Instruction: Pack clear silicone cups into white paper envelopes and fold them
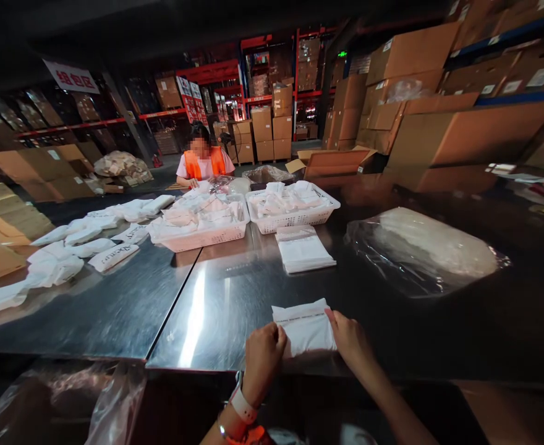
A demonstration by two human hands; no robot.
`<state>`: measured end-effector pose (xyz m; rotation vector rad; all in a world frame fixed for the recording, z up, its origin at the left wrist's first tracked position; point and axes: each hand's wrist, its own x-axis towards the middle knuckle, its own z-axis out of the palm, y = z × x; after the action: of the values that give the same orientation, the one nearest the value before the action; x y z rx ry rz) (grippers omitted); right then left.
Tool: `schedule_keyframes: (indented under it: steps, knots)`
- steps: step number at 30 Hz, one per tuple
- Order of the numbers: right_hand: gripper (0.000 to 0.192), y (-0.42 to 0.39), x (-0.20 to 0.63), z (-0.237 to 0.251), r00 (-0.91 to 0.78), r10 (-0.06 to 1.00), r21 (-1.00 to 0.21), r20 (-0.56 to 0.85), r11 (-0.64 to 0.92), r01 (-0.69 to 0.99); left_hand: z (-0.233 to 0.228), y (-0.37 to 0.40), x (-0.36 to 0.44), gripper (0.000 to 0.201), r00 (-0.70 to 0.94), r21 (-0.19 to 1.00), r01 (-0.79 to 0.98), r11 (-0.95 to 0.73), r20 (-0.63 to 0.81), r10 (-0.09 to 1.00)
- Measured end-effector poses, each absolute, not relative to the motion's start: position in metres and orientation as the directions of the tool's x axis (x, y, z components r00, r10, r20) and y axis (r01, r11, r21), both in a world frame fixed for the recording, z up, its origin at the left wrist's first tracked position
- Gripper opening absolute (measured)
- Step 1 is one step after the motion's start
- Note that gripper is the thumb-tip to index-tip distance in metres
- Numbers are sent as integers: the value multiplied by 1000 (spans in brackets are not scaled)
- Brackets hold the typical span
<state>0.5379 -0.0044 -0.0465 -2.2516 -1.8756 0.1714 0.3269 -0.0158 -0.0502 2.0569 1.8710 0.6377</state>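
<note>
A flat white packet (305, 327) with a line of dark print along its upper part lies at the front edge of the metal table. My left hand (265, 352), with a white watch strap (243, 405) on its wrist, is closed at the packet's lower left; its fingertips are hidden. On the other side, my right hand (350, 339) pinches the right edge, thumb on top. Just beyond them rests a stack of flat white bags (303, 248). Two white baskets (209, 238) full of white packets stand farther back.
To the right lies a clear plastic bag (429, 250) with whitish contents. Loose white packets (59, 262) spread over the left table. Across from me sits a person in an orange vest (217, 162). An open carton (332, 162) and stacked boxes (462, 136) stand behind. A seam (174, 306) divides the tabletop.
</note>
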Motion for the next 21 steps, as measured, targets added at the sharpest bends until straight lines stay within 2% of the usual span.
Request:
schedule_keyframes:
  steps: [2,3,5,7,8,9,10,12,15,17,19,21]
  knots:
    - [35,-4,537,-43,192,981,-211,12,-185,960,-31,-20,328,22,56,389,907,-162,270,961]
    - [36,-4,536,-42,195,981,-201,-1,-191,961,-20,-20,330,19,112,332,913,-236,351,930]
    - [37,-5,534,-40,200,980,-183,-20,-201,962,-3,-18,338,20,385,198,840,-505,437,812]
    - [37,-5,532,-38,201,979,-167,-32,-203,965,5,-10,349,20,697,103,621,-777,382,607]
    - [37,-5,532,-38,200,979,-160,-36,-203,966,6,-5,354,18,792,86,516,-852,330,513]
    - [36,-5,532,-37,199,979,-154,-40,-203,967,4,1,358,23,849,81,444,-892,281,448]
    - [36,-6,532,-36,199,979,-151,-44,-203,967,0,6,361,38,876,84,410,-908,242,418]
    - [35,-7,536,-35,212,977,-126,-36,-215,969,-10,14,361,63,891,103,405,-909,180,417]
    - [27,-13,544,-34,278,959,-10,52,-278,961,-21,18,354,66,898,156,405,-901,119,424]
    - [27,-17,547,-35,261,942,11,212,-269,963,-23,18,348,67,903,193,395,-898,99,418]
    - [32,-19,546,-40,100,912,-57,398,-84,995,-23,18,345,70,911,225,373,-900,96,401]
    - [36,-19,540,-49,-123,858,-121,499,210,970,-23,18,344,70,916,253,351,-902,109,387]
